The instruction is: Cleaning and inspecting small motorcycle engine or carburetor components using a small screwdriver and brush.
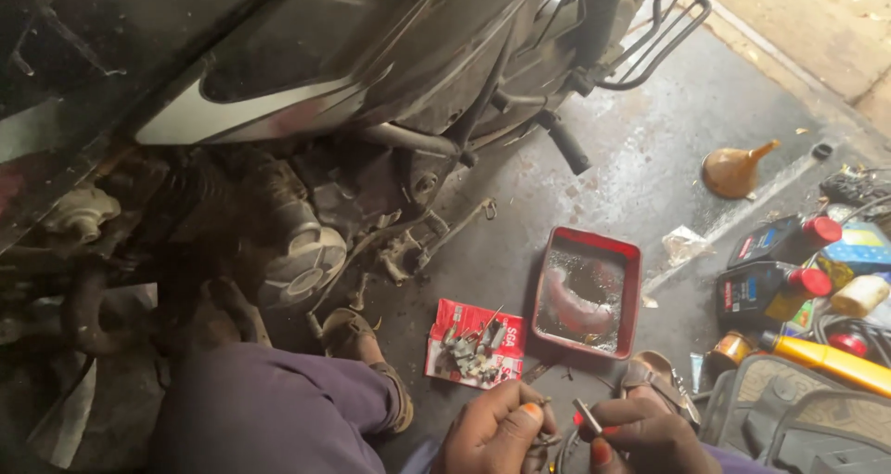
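Observation:
At the bottom edge of the head view my left hand [497, 429] is closed around small metal parts, seemingly a thin wire or spring. My right hand [640, 434] pinches a small silvery tool or bit [587, 416] with a red end, its tip pointing toward the left hand. Both hands hover just above the concrete floor. Right in front of them lies a red flat packet [450, 318] with several small metal fittings [473, 351] piled on it. My leg in purple cloth [269, 409] and sandalled foot [357, 339] rest at the left.
A motorcycle's engine [297, 251] and frame fill the upper left. A red metal tray [633, 279] holding liquid stands to the right of the packet. At the far right are black oil bottles [763, 288] with red caps, a yellow bottle [831, 363], an orange funnel [733, 169] and a bag [798, 418].

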